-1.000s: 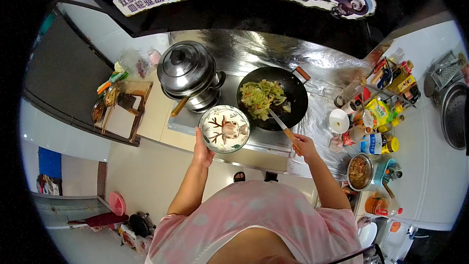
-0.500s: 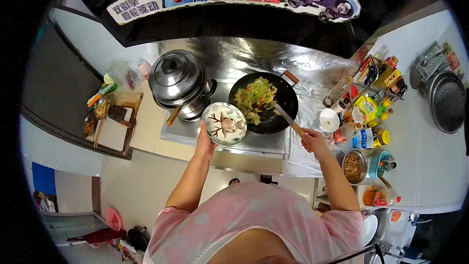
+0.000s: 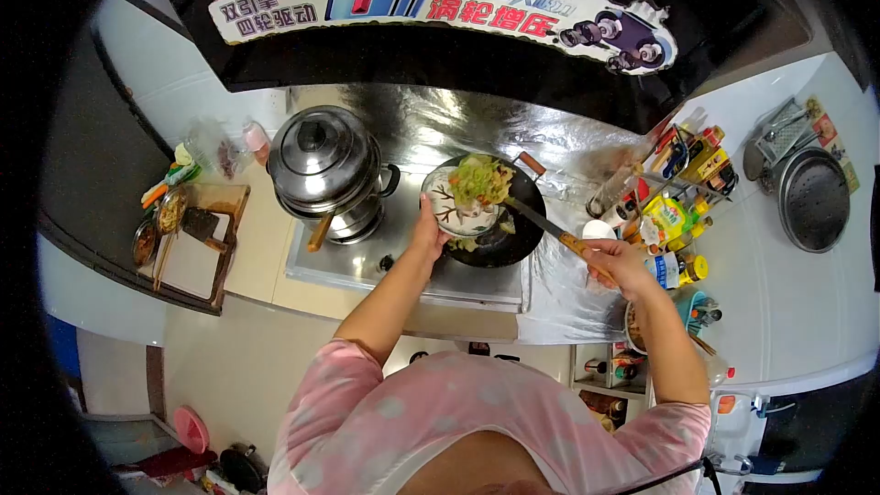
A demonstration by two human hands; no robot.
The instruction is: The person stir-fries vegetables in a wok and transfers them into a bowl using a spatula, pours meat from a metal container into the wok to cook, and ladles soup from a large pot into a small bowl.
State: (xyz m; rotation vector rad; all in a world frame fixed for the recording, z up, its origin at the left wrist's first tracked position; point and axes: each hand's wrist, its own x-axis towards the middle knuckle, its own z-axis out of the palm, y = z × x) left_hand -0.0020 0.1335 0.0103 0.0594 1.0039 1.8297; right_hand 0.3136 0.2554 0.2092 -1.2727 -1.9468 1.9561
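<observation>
My left hand (image 3: pixel 427 233) grips the near left rim of a white plate with a deer pattern (image 3: pixel 447 214), holding it over the left part of the black wok (image 3: pixel 524 236). With my right hand (image 3: pixel 620 268) closed around its wooden handle, a spatula (image 3: pixel 541 220) reaches left toward the plate. A heap of stir-fried cabbage (image 3: pixel 482 180) with orange bits sits at the spatula's end, above the plate. It hides the spatula's head, so I cannot tell how much rests on the plate. Some cabbage shows in the wok below the plate.
Left of the wok stands a lidded steel steamer pot (image 3: pixel 325 165), with a wooden handle jutting forward. A cutting board (image 3: pixel 192 252) lies farther left. Bottles and seasoning packs (image 3: pixel 674 215) crowd the right counter beside a white bowl (image 3: pixel 599 230). A range hood (image 3: pixel 440 60) overhangs the stove.
The plate has moved right, from beside the wok to over it. The spatula has lifted the cabbage out of the wok to above the plate. The view has shifted slightly.
</observation>
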